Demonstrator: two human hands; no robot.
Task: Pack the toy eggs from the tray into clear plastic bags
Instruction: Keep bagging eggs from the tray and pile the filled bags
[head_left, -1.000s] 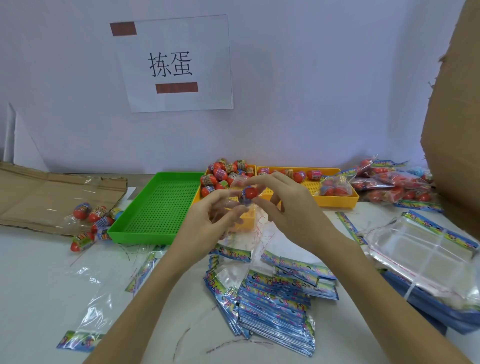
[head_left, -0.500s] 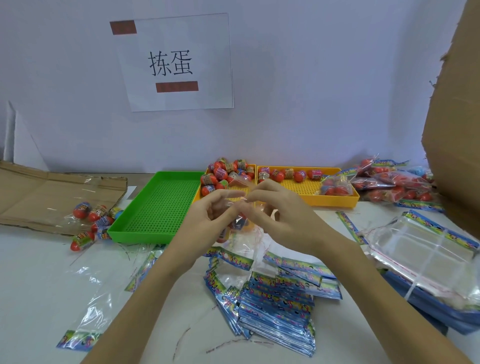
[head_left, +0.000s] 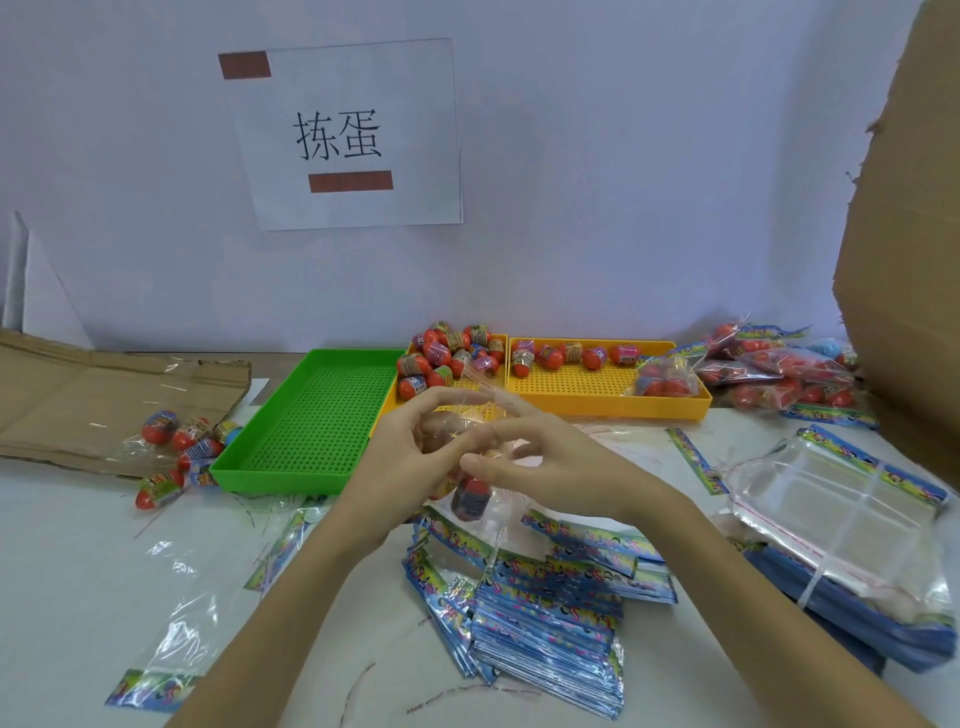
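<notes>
— Across the counter (head_left: 78, 519) from the head view, how far along is the packing?

— Partway, it seems. Filled bags (head_left: 779, 369) lie piled at the far right, yet many toy eggs (head_left: 452, 348) remain in the yellow trays (head_left: 597, 402); the green tray (head_left: 311, 415) holds none.

— And the current egg (head_left: 470, 498)?

— Inside a clear bag (head_left: 488, 462), just below both hands. The left hand (head_left: 410, 457) and right hand (head_left: 550, 457) pinch the bag's mouth, fingers curled round the plastic.

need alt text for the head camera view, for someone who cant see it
Two bare hands, left and right, hold a clear plastic bag with a toy egg inside. Behind sit an empty green tray and two yellow trays of eggs; flat bags lie below.
</notes>
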